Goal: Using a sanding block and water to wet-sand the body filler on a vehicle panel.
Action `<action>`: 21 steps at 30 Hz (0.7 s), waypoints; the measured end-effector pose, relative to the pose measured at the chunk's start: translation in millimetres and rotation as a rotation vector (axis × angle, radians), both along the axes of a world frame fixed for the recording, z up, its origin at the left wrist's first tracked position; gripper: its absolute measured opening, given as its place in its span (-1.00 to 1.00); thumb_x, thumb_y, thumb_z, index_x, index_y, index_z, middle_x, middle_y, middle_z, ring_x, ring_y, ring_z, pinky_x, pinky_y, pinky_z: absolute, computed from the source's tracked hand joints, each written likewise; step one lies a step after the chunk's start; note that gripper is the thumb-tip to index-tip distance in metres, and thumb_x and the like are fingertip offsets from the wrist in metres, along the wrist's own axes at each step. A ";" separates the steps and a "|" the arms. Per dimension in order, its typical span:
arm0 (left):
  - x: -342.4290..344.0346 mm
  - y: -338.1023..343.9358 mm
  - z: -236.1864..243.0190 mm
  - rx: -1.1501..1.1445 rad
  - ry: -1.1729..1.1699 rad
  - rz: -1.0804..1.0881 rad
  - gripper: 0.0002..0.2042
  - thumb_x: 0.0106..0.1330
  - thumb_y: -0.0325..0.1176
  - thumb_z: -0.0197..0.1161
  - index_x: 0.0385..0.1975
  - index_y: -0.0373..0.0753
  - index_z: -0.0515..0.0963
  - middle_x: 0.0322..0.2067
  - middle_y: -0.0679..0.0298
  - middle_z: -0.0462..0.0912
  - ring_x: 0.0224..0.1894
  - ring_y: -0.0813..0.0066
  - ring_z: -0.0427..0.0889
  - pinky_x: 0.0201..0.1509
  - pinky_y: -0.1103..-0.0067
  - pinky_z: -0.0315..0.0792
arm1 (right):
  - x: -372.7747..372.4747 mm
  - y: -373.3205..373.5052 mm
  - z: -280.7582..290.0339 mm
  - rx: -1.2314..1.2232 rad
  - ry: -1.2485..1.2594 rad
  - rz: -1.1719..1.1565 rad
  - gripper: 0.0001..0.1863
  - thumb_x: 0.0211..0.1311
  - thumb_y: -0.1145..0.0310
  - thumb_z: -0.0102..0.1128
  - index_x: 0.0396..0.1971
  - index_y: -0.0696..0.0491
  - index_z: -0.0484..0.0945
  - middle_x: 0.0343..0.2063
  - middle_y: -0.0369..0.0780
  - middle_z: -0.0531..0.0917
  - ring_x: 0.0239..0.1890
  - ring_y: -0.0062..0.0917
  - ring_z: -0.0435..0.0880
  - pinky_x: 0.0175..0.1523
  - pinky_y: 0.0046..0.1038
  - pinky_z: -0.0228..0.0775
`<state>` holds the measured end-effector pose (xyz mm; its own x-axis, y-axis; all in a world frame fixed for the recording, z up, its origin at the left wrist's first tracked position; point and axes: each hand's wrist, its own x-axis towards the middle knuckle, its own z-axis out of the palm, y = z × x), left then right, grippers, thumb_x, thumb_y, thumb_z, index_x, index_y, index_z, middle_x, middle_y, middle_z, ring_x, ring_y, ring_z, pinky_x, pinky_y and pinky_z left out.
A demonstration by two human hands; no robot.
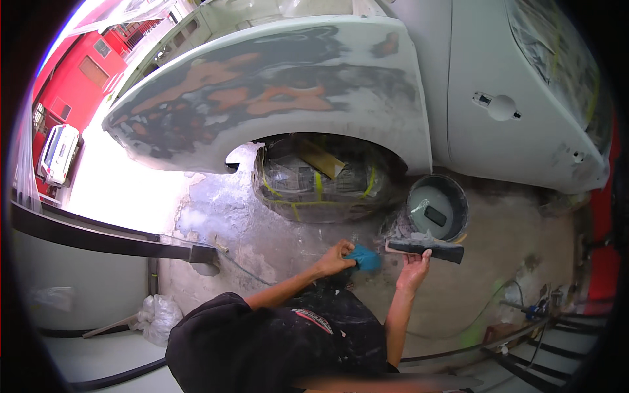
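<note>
- Clock read over the whole view, 12 at the top.
- Left hand (340,258), toward 5: fingertips pinch a bunched blue cloth (365,259). The cloth hangs free toward 3 of the fingers; a light grip, likely enough for something so limp.
- Right hand (413,270), at 4: closed around the near edge of a long dark sanding block (432,250), a fingertip over its top. Grip sits near the middle of its length, presumably for balance. Block lies nearly level, ends toward 9 and 3.
- Bucket (464,200) at 3, on the floor (491,275). The block crosses just below its near rim in this view; cannot tell whether they touch. Bucket seems set there for easy reach of the right hand.
- In the bucket, cloudy pale liquid and a small black pad (435,215); perhaps left there to stay wet.
- Front fender (216,108), from 10 to 12: pale, with grey and orange patches across its side, well apart from both hands.
- Under its arch, at 12 from the left hand, a wheel (341,191) wrapped in plastic with yellow tape, probably against splashes and dust. A yellow-brown sheet (323,162) rests on top, perhaps using the wrap as a handy ledge.
- Door (481,59) at 2; its window (563,52) is covered in film, likely as a shield.
</note>
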<state>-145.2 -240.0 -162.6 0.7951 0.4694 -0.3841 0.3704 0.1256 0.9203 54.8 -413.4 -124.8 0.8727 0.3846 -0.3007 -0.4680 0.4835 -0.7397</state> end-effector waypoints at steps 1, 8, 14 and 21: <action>1.2 3.9 -5.7 -0.135 -0.052 0.040 -0.46 0.25 -0.25 0.42 0.21 -0.30 0.48 -0.03 0.17 0.69 -0.05 0.33 0.66 0.01 0.38 0.55 | 9.1 -6.0 0.2 -0.081 0.016 -0.040 -0.36 0.56 -0.13 0.15 0.34 0.07 0.44 0.08 -0.18 0.63 0.08 -0.40 0.61 0.27 -0.20 0.42; 70.2 38.8 13.3 -0.830 0.007 -0.126 -0.28 0.39 -0.16 0.39 0.47 -0.33 0.29 0.26 0.10 0.51 0.22 0.40 0.51 0.16 0.41 0.54 | 36.4 -71.6 -19.2 -0.257 0.100 -0.138 -0.31 0.51 -0.21 0.14 0.34 0.05 0.44 -0.01 -0.21 0.59 -0.01 -0.36 0.64 0.12 -0.12 0.55; 148.2 66.6 17.5 -0.392 0.070 -0.331 -0.25 0.28 -0.22 0.52 0.42 -0.38 0.34 0.11 0.16 0.63 0.20 0.36 0.60 0.28 0.43 0.50 | 39.8 -65.4 -21.8 -0.138 0.338 -0.065 -0.47 0.53 -0.12 0.17 0.09 0.08 0.53 -0.12 -0.12 0.68 -0.10 -0.22 0.74 -0.01 -0.04 0.64; 225.6 50.5 40.6 -0.148 0.103 -0.512 -0.28 0.44 -0.01 0.35 0.46 -0.33 0.34 0.22 -0.03 0.60 0.24 0.20 0.61 0.37 0.35 0.47 | 85.0 -53.1 -44.6 -0.329 0.381 0.051 -0.34 0.48 -0.23 0.18 0.07 0.17 0.56 -0.23 -0.11 0.75 -0.35 -0.31 0.78 -0.26 -0.25 0.72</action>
